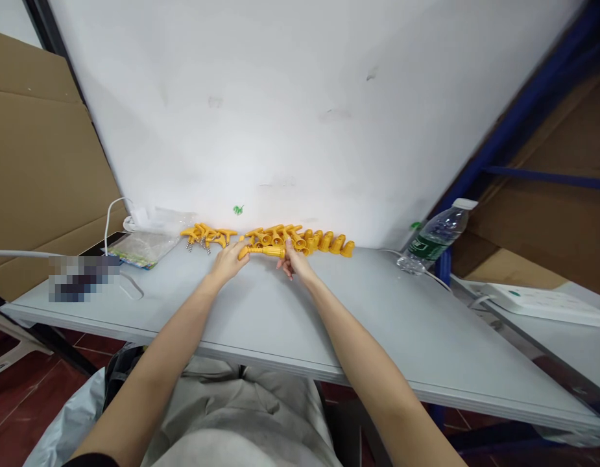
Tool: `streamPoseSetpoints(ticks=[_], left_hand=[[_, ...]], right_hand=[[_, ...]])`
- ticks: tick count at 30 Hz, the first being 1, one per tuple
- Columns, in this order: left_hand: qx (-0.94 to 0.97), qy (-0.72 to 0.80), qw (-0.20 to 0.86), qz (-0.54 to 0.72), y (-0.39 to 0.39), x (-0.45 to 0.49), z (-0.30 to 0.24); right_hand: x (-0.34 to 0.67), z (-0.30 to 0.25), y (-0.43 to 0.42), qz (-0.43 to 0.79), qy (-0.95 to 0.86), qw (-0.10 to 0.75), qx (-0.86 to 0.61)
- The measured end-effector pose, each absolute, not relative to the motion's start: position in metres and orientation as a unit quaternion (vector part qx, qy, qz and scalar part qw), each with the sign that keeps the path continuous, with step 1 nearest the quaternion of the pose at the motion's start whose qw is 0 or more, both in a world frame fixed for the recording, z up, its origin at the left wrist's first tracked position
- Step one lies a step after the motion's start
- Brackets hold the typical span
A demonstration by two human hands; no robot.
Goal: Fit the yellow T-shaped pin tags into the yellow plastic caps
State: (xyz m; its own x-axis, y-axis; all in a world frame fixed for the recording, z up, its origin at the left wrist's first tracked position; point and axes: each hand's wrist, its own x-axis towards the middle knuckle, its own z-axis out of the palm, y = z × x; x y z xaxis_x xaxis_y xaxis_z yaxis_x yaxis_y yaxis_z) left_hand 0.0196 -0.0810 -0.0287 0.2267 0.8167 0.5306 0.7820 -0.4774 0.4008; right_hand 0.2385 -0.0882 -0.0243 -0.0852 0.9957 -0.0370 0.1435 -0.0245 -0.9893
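Between my hands a yellow plastic corkscrew (pixel 271 251) lies level above the tabletop. My left hand (pixel 226 262) is closed on its handle end. At the other end, the thumb and fingers of my right hand (pixel 298 261) grip the wider, ribbed body. Just behind my left hand are several loose yellow T-shaped handles (pixel 208 232) with metal spirals. Past the held piece lies a pile of yellow corkscrew parts (pixel 280 232), partly hidden by my right hand. Several yellow cup-shaped bodies (pixel 336 244) stand in a row to its right.
The grey table (pixel 377 311) meets a white wall panel. To the right, a clear water bottle (pixel 436 237) leans near a blue frame, with a white power strip (pixel 543 305) beyond. On the left are plastic bags (pixel 148 246), a white cable and a blurred dark object (pixel 83 279).
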Motion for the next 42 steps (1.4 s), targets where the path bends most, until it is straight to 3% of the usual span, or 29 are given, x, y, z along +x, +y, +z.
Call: streamPoseSetpoints(ticks=[7,22,28,34,42], left_hand=[[0.788,0.506,0.024,0.35,-0.076,0.018,-0.034],[0.792,0.495,0.036,0.357,-0.08,0.02,-0.032],[0.779,0.499,0.04,0.376,-0.078,0.019,-0.031],[0.772,0.504,0.04,0.386,-0.075,0.016,-0.032],[0.768,0.504,0.034,0.393,-0.077,0.016,-0.03]], right_hand=[[0.248,-0.022,-0.089,0.569,-0.56,0.456,-0.393],[0.228,-0.008,-0.098,0.503,-0.488,0.484,-0.523],[0.232,-0.009,-0.097,0.536,-0.519,0.458,-0.483],[0.24,-0.015,-0.093,0.508,-0.585,0.495,-0.393],[0.237,-0.021,-0.09,0.481,-0.591,0.512,-0.396]])
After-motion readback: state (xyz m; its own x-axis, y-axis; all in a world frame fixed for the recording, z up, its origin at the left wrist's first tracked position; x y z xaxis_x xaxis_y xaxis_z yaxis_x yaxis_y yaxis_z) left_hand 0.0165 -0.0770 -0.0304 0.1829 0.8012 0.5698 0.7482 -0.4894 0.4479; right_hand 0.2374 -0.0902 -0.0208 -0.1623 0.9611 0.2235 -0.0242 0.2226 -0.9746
